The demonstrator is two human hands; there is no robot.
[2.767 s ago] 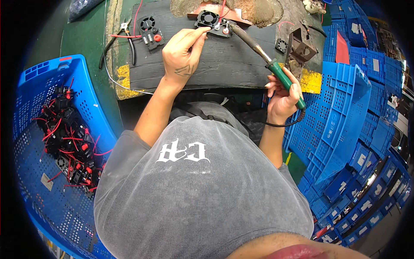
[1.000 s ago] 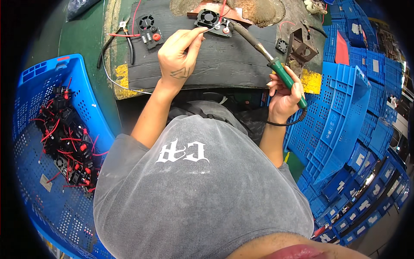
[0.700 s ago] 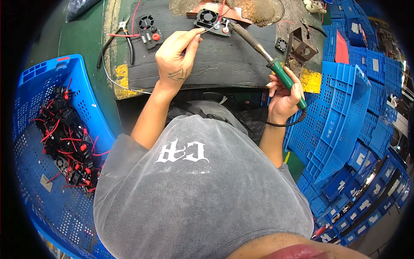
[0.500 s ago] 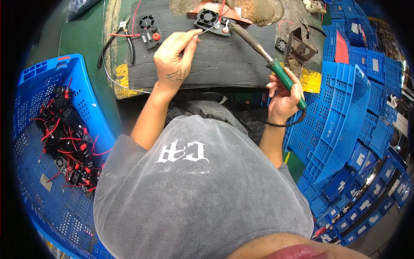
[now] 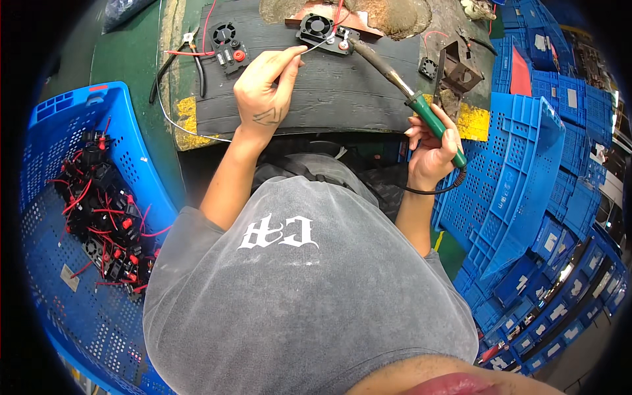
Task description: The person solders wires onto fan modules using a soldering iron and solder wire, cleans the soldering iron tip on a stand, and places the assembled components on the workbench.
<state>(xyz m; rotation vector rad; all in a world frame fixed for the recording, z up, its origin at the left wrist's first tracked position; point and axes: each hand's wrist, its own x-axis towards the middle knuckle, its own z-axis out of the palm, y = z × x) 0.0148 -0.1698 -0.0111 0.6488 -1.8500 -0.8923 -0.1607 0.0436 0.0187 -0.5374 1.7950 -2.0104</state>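
One soldering iron, seemingly dark-tipped

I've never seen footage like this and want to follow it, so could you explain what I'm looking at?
There's no machine: a person works barehanded, seen from a camera worn on the head, looking down. Its wide lens bends straight edges. The left hand pinches a thin silvery wire. The right hand holds a green-handled soldering iron, its tip close to a small black fan unit on a dark board. Another fan unit lies to the left, with pliers beside it. A blue basket holds a heap of red-wired black parts.
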